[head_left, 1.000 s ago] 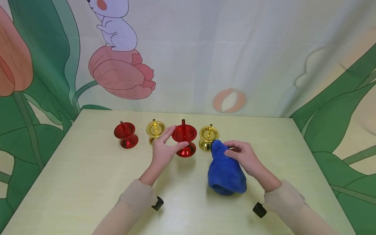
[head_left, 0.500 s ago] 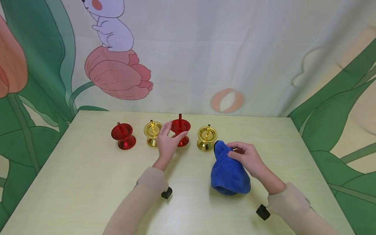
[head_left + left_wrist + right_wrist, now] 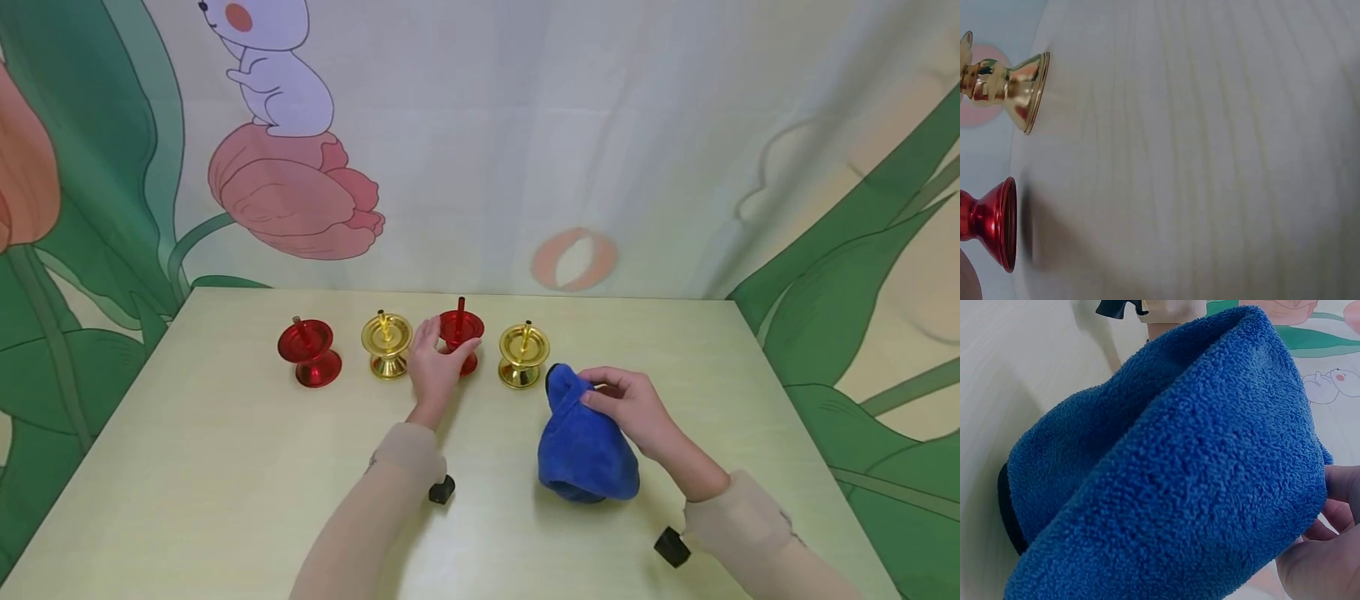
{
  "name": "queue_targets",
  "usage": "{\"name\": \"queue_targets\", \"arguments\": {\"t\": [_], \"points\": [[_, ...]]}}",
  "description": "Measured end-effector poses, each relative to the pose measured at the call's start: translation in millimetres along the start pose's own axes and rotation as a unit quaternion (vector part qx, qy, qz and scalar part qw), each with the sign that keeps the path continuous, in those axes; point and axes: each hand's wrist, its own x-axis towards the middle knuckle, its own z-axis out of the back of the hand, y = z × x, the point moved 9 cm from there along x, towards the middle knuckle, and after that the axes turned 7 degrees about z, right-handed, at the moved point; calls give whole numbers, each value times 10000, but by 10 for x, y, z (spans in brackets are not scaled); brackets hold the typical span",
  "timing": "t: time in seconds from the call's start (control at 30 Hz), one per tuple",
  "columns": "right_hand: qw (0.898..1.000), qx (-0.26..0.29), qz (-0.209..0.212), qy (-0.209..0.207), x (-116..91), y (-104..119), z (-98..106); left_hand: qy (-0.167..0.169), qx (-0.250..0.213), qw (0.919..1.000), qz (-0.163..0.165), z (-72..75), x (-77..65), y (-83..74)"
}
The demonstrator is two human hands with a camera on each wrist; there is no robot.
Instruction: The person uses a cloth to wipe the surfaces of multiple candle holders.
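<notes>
My left hand [image 3: 435,367] grips a red metal candle holder [image 3: 462,323] between thumb and fingers, and a dark shadow lies beside its base in the left wrist view. A gold candle holder [image 3: 386,335] stands just left of that hand, and another gold candle holder [image 3: 524,343] to the right. Farther left stands a second red candle holder [image 3: 305,340]. My right hand [image 3: 626,408] pinches the top of a blue plush cloth [image 3: 585,454] with a dark edge. Its folds hang down over the table in the head view and fill much of the right wrist view.
The pale wooden table [image 3: 225,467] ends at the back against a printed curtain [image 3: 450,167] with flowers and a white animal. Black wrist devices [image 3: 442,490] hang below both sleeves.
The left hand has moved the red candle holder back and lower, into the row between the gold ones. The right hand and blue cloth have shifted slightly right.
</notes>
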Motion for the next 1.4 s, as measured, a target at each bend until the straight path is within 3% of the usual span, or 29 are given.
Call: {"name": "queue_targets", "arguments": {"t": [0.17, 0.4, 0.6, 0.7, 0.8, 0.87, 0.97, 1.07, 1.23, 1.4], "points": [[10000, 28, 14, -37, -5, -5, 19, -51, 27, 10000, 4, -21, 1, 25], [9999, 48, 27, -91, -12, -8, 51, 146, 357, 9992, -41, -67, -44, 37], [9999, 77, -26, -131, -22, -27, 68, 166, 287, 9994, 19, -82, -123, 37], [9998, 71, -37, -157, -36, -39, 79, -97, 282, 9992, -268, -50, -221, -85], [9998, 70, -43, -196, -51, -57, 95, -345, 204, 9952, -890, -42, -392, -309], [9997, 110, -54, -209, -56, -70, 98, -323, 180, 9898, -1373, -79, -523, -471], [9997, 143, -43, -217, -62, -80, 100, -50, 292, 9825, -1840, -181, -700, -659], [9997, 72, 16, -222, -71, -80, 111, 453, 548, 9780, -1960, -341, -809, -747], [9996, -18, -2, -283, -97, -99, 152, 1380, 931, 9730, -1601, -627, -784, -702], [9995, -27, -5, -323, -133, -111, 189, 1875, 1104, 9701, -1077, -799, -621, -543]]}}
